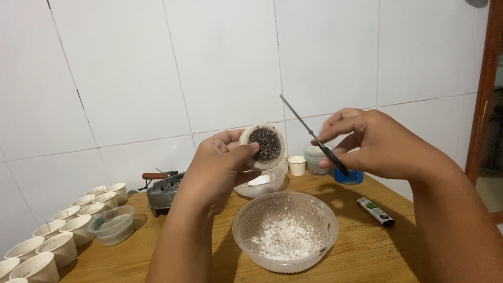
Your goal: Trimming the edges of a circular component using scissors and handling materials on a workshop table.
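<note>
Bowls: two ribbed clear glass bowls, the nearer (285, 230) at 6 o'clock on the wooden worktop (361, 251) (white powder inside).
Left hand (217, 170): grip closed round one small white cup of dark speckled filling (263, 145), centre.
Right hand (374, 144): grip pinching one thin black-handled metal tool (314, 136), 3 o'clock.
White paper cups (63, 230): about twelve, 8 o'clock.

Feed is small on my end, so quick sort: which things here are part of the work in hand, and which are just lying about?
In use:
- left hand holding a small cup of dark speckled filling
- right hand holding a thin dark-handled tool
- glass bowl of white powder below the hands

Lying about:
- rows of white cups
- lighter
- blue lid
- old iron
</note>
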